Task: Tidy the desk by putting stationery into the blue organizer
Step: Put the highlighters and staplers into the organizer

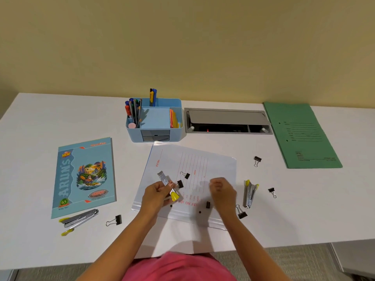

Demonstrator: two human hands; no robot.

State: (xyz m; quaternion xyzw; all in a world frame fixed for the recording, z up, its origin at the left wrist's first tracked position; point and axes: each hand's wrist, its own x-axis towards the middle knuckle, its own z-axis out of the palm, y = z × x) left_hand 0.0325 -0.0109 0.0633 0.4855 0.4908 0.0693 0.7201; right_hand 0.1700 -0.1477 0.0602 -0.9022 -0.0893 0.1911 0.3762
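Your left hand (157, 192) fingers are gripping a yellow-tipped stapler (168, 186) above the white folder (213, 165); your right hand (221, 189) is curling shut, contents unclear. Blue organizer (154, 120) is sitting well apart at the counter's back. Risk: the stapler is swinging open and slipping during the carry.

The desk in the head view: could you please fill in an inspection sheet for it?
Surface: white desk, with a grey hatch set into it, lid raised.
Job's things: blue organizer at the back holds pens and coloured notes; three staplers, one in the left hand, one by the notebook, one right of the white folder; black binder clips scattered, e.g..
Clutter: notebook, white folder, green folder.
Grippers: left hand grips a stapler; right hand closed, contents not visible.
Cables: nothing seen.
Surroundings: yellow wall, grey floor.
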